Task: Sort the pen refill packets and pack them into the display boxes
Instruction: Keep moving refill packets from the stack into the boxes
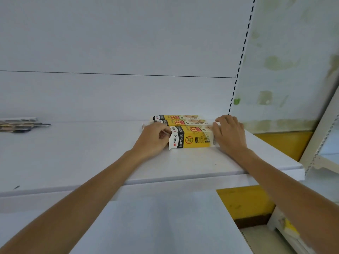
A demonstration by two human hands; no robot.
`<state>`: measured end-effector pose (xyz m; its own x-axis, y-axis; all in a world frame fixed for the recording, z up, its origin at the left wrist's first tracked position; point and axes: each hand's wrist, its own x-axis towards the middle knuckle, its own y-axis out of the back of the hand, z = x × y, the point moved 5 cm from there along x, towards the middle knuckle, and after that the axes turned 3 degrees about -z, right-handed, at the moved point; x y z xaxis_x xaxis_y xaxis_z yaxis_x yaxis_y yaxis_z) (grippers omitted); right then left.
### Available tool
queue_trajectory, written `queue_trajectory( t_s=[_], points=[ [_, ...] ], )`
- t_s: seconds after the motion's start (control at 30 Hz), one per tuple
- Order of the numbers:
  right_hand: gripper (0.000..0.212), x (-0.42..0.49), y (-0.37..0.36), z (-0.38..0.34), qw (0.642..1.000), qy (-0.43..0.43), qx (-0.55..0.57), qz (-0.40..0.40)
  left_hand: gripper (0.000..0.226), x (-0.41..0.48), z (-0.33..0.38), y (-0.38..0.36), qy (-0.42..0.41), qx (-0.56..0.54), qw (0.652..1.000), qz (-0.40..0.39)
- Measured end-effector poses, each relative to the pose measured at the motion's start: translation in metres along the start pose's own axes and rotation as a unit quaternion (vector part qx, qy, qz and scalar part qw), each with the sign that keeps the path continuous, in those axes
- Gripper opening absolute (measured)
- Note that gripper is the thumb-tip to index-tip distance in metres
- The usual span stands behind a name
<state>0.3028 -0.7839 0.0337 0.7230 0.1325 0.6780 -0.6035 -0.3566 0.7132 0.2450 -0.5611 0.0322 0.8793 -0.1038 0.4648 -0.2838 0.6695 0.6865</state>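
Note:
Three yellow display boxes lie side by side on a white shelf (91, 154). The nearest yellow box (192, 137) sits between my hands. My left hand (153, 137) grips its left, white-and-black end with curled fingers. My right hand (229, 132) holds its right end, fingers wrapped over the far corner. Behind it lie the middle box (185, 122) and the far box (176, 117), close against the back panel. At the far left of the shelf rests a small stack of pen refill packets (20, 124).
The shelf's front edge (183, 177) runs across the middle, with a lower white shelf (146, 226) beneath. A slotted upright (240, 57) rises at the back right. Beyond it are a stained wall and a yellow panel (245, 204).

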Motion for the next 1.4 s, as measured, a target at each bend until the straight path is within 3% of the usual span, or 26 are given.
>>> queue_trajectory(
  t_s=[0.13,0.33,0.57,0.73,0.87,1.03,1.13,1.23,1.4],
  points=[
    [0.032,0.004,0.008,-0.004,0.999,0.021,0.014,-0.032,0.014,-0.003,-0.001,0.014,-0.022,0.055,0.998,-0.001],
    [0.04,0.042,0.032,-0.057,0.996,0.046,0.07,-0.03,0.02,-0.014,-0.021,0.066,-0.042,0.119,0.992,0.024],
    [0.046,0.072,0.007,-0.217,0.971,0.134,0.194,-0.032,0.024,-0.081,-0.104,0.164,0.071,0.142,0.984,0.08],
    [0.053,0.058,-0.035,-0.354,0.929,0.255,0.253,-0.088,0.024,-0.148,-0.186,0.256,0.179,0.145,0.96,0.162],
    [0.054,0.038,-0.075,-0.446,0.901,0.293,0.274,-0.166,0.023,-0.189,-0.249,0.313,0.24,0.16,0.947,0.142],
    [0.057,0.029,-0.121,-0.537,0.904,0.3,0.19,-0.238,0.024,-0.217,-0.314,0.394,0.273,0.16,0.943,0.102],
    [0.053,0.034,-0.143,-0.563,0.917,0.257,0.166,-0.256,0.021,-0.215,-0.347,0.428,0.276,0.126,0.947,0.108],
    [0.039,0.041,-0.163,-0.563,0.928,0.178,0.163,-0.284,0.018,-0.195,-0.372,0.435,0.263,0.097,0.956,0.09],
    [0.034,0.035,-0.194,-0.569,0.932,0.17,0.11,-0.302,0.021,-0.158,-0.398,0.41,0.22,0.073,0.973,-0.001]
  ],
)
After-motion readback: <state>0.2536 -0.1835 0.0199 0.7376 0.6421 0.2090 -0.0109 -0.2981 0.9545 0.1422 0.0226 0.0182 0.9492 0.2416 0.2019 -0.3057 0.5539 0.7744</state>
